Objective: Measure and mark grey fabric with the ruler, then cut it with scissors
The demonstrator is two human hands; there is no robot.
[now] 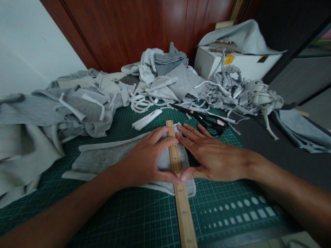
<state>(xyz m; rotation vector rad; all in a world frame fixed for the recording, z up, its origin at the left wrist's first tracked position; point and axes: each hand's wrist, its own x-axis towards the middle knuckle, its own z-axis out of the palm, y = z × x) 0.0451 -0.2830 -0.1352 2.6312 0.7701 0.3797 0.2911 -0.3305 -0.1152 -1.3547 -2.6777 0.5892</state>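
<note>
A grey fabric piece (103,157) with pale rolled edges lies flat on the green cutting mat (222,193). Across its right end runs a wooden ruler (184,210), reaching toward me past the bottom of the view. My left hand (144,156) rests on the cloth, fingers spread, with fingertips and thumb on the ruler. On the other side, my right hand (212,156) lies flat with its fingers stretched out over the cloth's right edge, its thumb tip beside the ruler. Both thumb tips nearly meet at the ruler. Beyond my right fingers lie black scissors (204,119).
Grey fabric scraps (59,106) heap up at the left, with more folded cloth (170,62) at the back. A tangle of fabric strips (258,94) sits at the right, before a white box (207,63). One white fabric strip (147,119) lies behind the ruler.
</note>
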